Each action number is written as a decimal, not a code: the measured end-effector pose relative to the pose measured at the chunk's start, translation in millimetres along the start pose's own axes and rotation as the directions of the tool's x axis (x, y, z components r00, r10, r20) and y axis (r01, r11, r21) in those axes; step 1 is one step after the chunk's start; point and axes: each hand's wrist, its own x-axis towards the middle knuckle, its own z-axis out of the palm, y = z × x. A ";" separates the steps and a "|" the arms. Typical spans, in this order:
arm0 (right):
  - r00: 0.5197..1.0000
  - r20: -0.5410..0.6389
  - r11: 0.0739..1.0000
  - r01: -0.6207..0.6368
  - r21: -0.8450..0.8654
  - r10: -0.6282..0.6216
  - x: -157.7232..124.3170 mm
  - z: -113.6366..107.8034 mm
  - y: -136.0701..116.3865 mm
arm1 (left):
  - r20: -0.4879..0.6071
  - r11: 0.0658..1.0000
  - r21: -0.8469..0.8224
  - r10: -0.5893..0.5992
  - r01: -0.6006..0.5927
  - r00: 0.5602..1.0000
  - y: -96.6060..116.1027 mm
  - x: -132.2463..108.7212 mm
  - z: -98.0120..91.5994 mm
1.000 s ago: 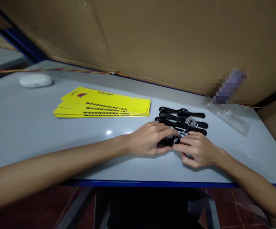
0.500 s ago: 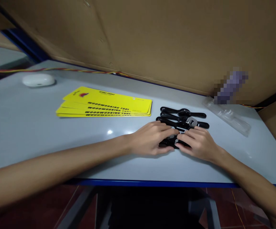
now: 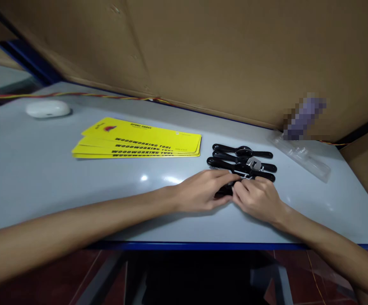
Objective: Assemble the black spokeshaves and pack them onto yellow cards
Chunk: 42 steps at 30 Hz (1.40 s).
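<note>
My left hand (image 3: 204,192) is closed around the nearest black spokeshave (image 3: 224,189), thumb in front and fingers behind. Against the middle of that spokeshave my right hand (image 3: 258,199) is closed, its fingers curled in; they hide most of the tool's centre and right handle. Just beyond my fingers, black spokeshaves lie side by side: a rear one (image 3: 263,154), a middle one (image 3: 220,155) and a closer one (image 3: 220,163). A silver slotted blade (image 3: 254,164) rests by the centres of the latter two.
Yellow printed cards (image 3: 145,137) lie fanned on the grey table (image 3: 59,182) to the left. A white rounded case (image 3: 48,109) is at the back left. Clear plastic packaging (image 3: 311,161) lies at the right, near a cardboard wall (image 3: 218,55). Twisted wires (image 3: 91,96) run along the back.
My right hand has rolled and its fingers are curled more tightly, with the right handle of the closer spokeshave now showing beyond it. My left hand stays on the nearest spokeshave.
</note>
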 end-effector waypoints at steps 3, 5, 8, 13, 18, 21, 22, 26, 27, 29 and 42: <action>0.999 0.019 0.999 -0.043 -0.001 0.043 -0.1 -2.8 -2.3 | 0.001 0.999 -0.032 -0.022 0.022 1.000 3.3 -0.7 2.3; 0.997 0.026 0.998 -0.068 -0.011 0.069 0.1 -4.6 -4.8 | 0.011 1.000 -0.003 -0.027 0.027 1.000 6.9 -1.1 2.2; 0.993 0.050 0.994 -0.110 -0.003 0.110 -0.2 -6.3 -8.7 | 0.056 0.996 0.078 -0.051 0.046 0.997 13.9 -1.6 0.4; 0.994 0.029 0.990 -0.107 0.096 0.105 -1.2 -7.0 -3.7 | 0.069 0.978 0.209 -0.019 0.004 0.997 18.4 -2.5 -2.5; 0.989 -0.032 0.952 -0.128 0.277 0.143 -1.9 -6.2 23.0 | 0.065 0.936 0.327 0.110 -0.126 0.992 11.9 -3.6 -8.8; 0.975 0.033 0.914 -0.216 0.345 0.218 -8.0 -2.0 43.9 | 0.026 0.898 0.410 0.163 -0.159 0.986 2.1 -5.1 -21.8; 0.974 0.067 0.902 -0.226 0.368 0.217 -10.9 -0.5 50.6 | -0.012 0.892 0.429 0.167 -0.146 0.986 -3.0 -5.5 -27.7; 0.954 0.203 0.889 -0.280 0.361 0.219 -20.5 -0.1 69.3 | -0.074 0.870 0.488 0.126 -0.074 0.989 -28.4 -5.5 -49.8; 0.945 0.227 0.895 -0.302 0.327 0.236 -21.4 -1.7 71.2 | -0.033 0.866 0.486 0.149 -0.115 0.988 -34.1 -5.3 -53.1; 0.925 0.264 0.904 -0.341 0.258 0.274 -21.3 -5.6 71.8 | 0.064 0.867 0.464 0.174 -0.183 0.983 -41.8 -4.7 -55.7; 0.891 0.440 0.831 -0.328 0.450 0.113 -18.1 -2.4 65.9 | 0.215 0.950 0.271 0.094 -0.152 0.972 -53.2 -0.4 -49.5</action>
